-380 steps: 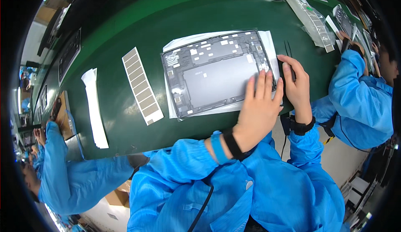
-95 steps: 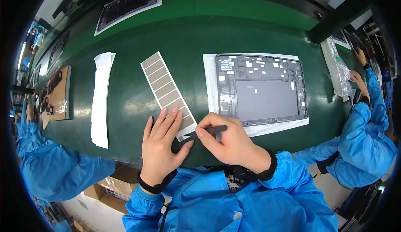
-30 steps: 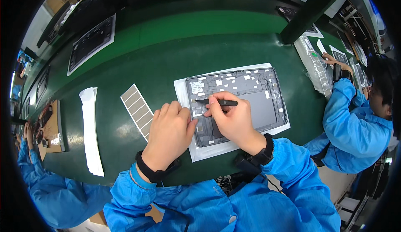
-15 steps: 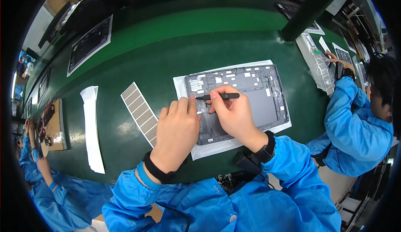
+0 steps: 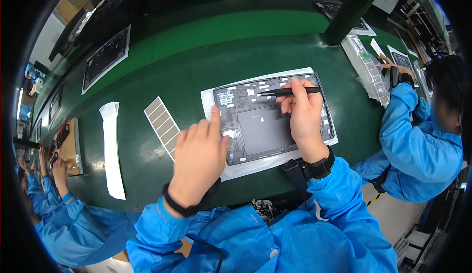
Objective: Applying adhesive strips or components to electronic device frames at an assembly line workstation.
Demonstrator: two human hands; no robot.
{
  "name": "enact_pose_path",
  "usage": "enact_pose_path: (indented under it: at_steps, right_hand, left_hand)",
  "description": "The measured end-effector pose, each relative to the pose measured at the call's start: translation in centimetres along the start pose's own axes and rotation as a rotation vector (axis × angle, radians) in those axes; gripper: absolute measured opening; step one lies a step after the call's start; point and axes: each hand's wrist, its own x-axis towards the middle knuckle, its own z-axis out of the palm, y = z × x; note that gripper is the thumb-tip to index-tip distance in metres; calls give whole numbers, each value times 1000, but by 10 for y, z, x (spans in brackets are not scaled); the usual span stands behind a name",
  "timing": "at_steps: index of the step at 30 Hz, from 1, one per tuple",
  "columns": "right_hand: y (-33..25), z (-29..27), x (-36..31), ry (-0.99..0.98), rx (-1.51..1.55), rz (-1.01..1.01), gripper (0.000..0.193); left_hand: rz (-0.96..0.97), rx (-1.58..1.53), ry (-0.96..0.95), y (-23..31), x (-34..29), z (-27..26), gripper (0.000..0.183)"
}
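Observation:
A dark grey tablet housing (image 5: 263, 133) with small white patches along its frame lies on a white backing sheet (image 5: 207, 101). My right hand (image 5: 307, 118) is closed round black tweezers (image 5: 290, 91), held over the upper right part of the housing with their tips pointing left. Nothing shows clearly between the tips. At the housing's left edge rests my left hand (image 5: 199, 147), its index finger stretched out onto the frame and the other fingers loosely bent. It holds nothing. Left of that hand is a white strip (image 5: 162, 122) of grey-brown rectangular pads, its lower end near my knuckles.
Long white paper strips (image 5: 112, 150) lie further left on the green table (image 5: 187, 66). Another dark housing (image 5: 105, 59) sits far left. A green post (image 5: 351, 15) rises at the back right, near a plastic-wrapped tray (image 5: 364, 69). Co-workers in blue sleeves (image 5: 418, 128) work on both sides.
My right hand has moved right with the tweezers, away from the housing's left side. My left hand has shifted slightly left and down, its index finger now extended on the edge.

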Motion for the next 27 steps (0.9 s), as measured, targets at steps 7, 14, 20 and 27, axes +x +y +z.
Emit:
enact_pose_path:
  at_steps: [7, 14, 20, 27]
  right_hand:
    - [-8, 10, -12, -251, 16, 217, 21]
    - [-6, 57, -71, -801, -303, 43, 12]
    - [8, 67, -71, -820, -374, 67, 8]
    - [5, 69, -68, -861, -489, 13, 8]
  left_hand:
    - [-192, -328, 101, -39, -85, -22, 49]
    - [-285, -335, -52, -43, -102, 14, 63]
    - [-289, -275, -16, -40, -102, 15, 66]
    - [-291, -295, -5, -44, -102, 17, 66]
